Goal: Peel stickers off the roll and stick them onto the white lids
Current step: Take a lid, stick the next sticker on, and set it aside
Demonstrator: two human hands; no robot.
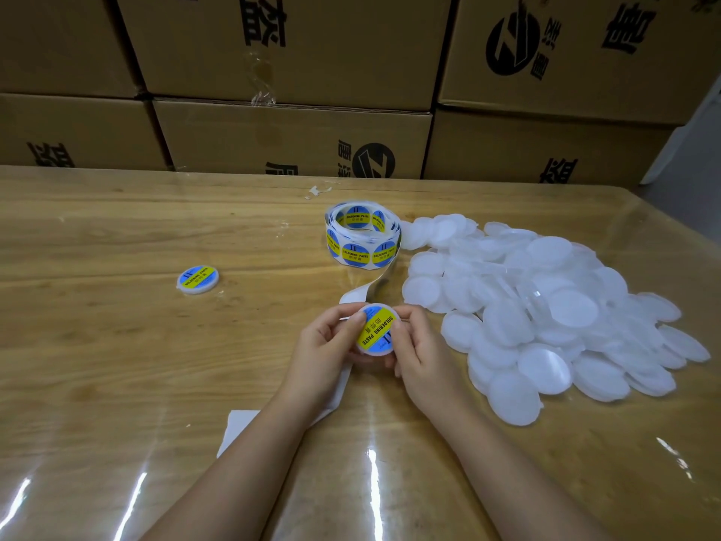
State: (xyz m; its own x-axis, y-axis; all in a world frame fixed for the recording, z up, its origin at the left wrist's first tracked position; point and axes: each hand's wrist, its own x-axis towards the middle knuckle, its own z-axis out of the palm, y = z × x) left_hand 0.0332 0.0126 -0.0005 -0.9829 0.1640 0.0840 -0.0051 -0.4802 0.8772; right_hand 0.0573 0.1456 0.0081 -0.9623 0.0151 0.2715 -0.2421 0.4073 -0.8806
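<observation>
A white lid (375,333) with a blue and yellow sticker on top sits between both hands, just above the table. My left hand (325,345) grips its left rim, thumb on the sticker. My right hand (419,351) grips the right rim, thumb also on the sticker. The sticker roll (362,236) stands upright behind them, its bare backing strip (370,292) trailing toward me under my hands. A heap of plain white lids (546,306) lies to the right. One stickered lid (198,279) rests flat at the left.
The wooden table (117,365) is covered with a glossy clear film. Stacked cardboard boxes (292,142) form a wall along the far edge. A small scrap of clear tape (318,191) lies behind the roll. The used backing strip ends near my left forearm (238,427).
</observation>
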